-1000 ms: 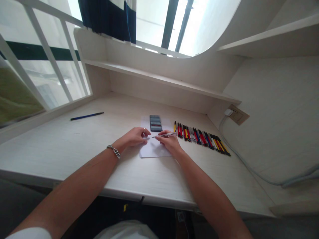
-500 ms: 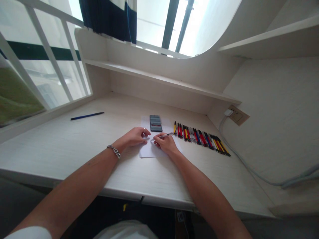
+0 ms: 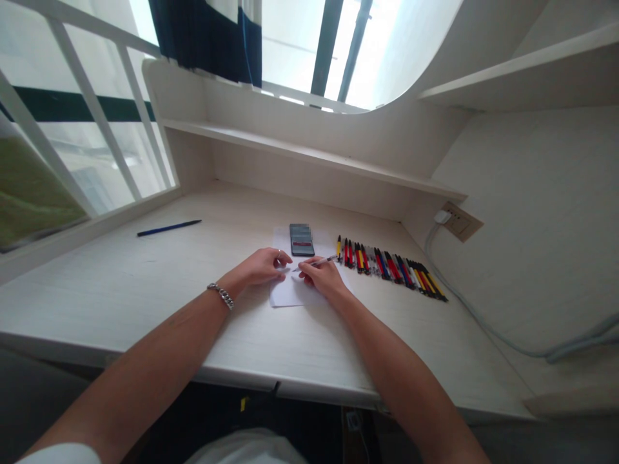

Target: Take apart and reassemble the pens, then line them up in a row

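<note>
White paper (image 3: 294, 295) lies on the desk, partly covered by both hands. My right hand (image 3: 321, 276) grips a slim clear pen (image 3: 323, 260), its tip on or just over the sheet; I cannot tell which. At the paper's left edge rests my left hand (image 3: 265, 265), its fingers apart and lightly curled, holding nothing. A ring and a chain bracelet (image 3: 221, 295) are on that arm. Just beyond the hands a phone (image 3: 302, 240) lies face up with its screen lit, on the far part of the paper.
A long row of pens (image 3: 387, 265) in several colours lies right of the paper. One dark blue pen (image 3: 169, 228) is far left. A cable (image 3: 464, 309) runs from the wall socket (image 3: 461, 222) along the right. A low shelf (image 3: 309, 151) overhangs the desk's back.
The phone's screen content looks different. My right hand and its pen have shifted very slightly; my left hand stays in place. The whole view has moved a little.
</note>
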Demonstrator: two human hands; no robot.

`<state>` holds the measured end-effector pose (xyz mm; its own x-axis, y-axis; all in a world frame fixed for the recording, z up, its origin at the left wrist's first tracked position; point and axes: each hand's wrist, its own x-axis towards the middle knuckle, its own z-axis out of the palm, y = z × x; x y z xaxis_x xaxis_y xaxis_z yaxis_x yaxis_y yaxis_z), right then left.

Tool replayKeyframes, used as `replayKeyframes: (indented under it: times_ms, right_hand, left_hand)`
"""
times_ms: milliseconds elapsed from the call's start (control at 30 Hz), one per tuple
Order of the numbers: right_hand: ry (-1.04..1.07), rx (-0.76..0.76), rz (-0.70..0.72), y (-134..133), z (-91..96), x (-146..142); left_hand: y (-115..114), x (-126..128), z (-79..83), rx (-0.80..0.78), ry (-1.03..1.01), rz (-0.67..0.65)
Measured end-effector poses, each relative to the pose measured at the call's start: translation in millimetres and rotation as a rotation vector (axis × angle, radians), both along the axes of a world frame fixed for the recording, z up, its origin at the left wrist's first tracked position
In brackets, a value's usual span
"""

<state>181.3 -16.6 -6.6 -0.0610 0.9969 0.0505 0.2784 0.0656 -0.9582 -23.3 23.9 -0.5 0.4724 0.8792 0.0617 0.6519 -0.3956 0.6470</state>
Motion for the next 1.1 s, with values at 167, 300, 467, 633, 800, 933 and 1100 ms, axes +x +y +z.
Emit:
replayKeyframes:
  times_ms: [167,300,467,633,800,933,1100]
  right_hand:
    - [0.211,-0.045,0.01,0.1,3.3,7.2]
    - [0.292,-0.07,0.05,-4.9,5.5,2.6]
    - [0.286,-0.077,0.062,-4.6,12.6,6.9]
    - [0.361,0.006,-0.178,0.9,20.9,32.4]
    - [0.207,-0.02,-0.08,-0.6,16.3,38.8]
    - [0.059,-0.023,-0.029,-0.8,17.8,36.0]
    - [-0.219,0.09,0.139,-6.8,27.0,40.1]
  left_hand:
    - [-3.6,0.9,2.9,0.028,-0.041,-0.009]
    - [-8.8,7.7,4.9,0.062,-0.146,-0.123]
    - [-10.8,13.1,3.8,0.078,-0.185,-0.16]
    - [-10.8,9.7,6.4,0.122,-0.123,-0.048]
    - [-13.5,10.9,7.8,0.157,-0.053,-0.068]
    - [-9.9,7.6,6.8,0.166,-0.081,-0.02]
    - [-5.8,3.6,5.3,0.153,-0.188,0.06]
